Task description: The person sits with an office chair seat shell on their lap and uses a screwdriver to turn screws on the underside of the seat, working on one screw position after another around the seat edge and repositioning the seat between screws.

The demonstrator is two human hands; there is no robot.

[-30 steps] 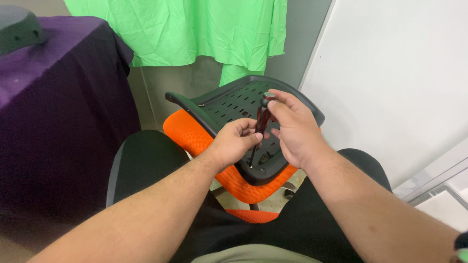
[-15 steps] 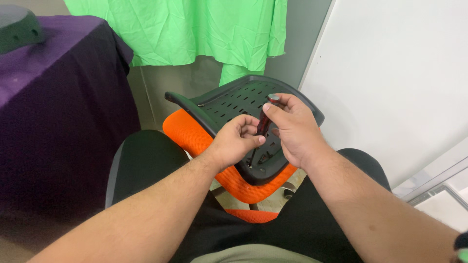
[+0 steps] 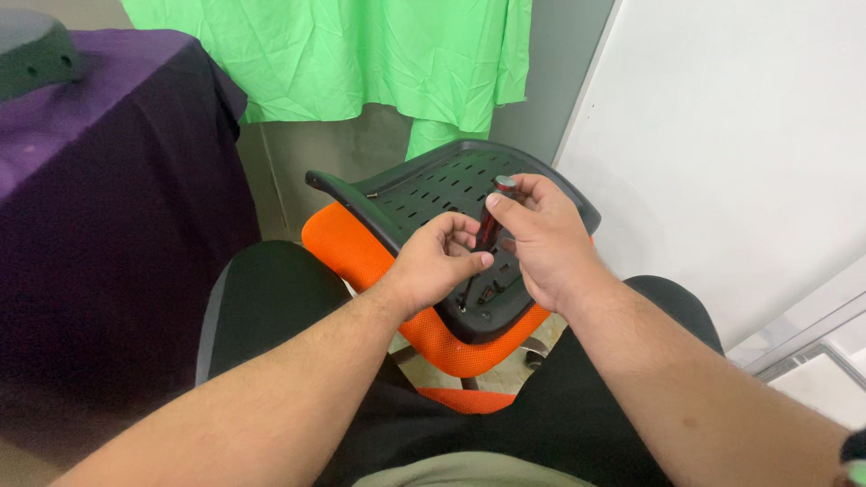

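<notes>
— Hands first — what do they hold?
— Right hand [image 3: 539, 242] grips a dark red screwdriver [image 3: 492, 221] near its top. It stands almost upright, tip down at the black chair back [image 3: 424, 194]. Left hand [image 3: 439, 261] pinches it lower, just beside — both closed on it.

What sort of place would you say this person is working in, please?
Probably an indoor workroom or makeshift studio. A green cloth hangs on the wall, a purple-draped table stands beside it, and the right hand holds a dark red screwdriver over a black chair back with an orange seat.
</notes>
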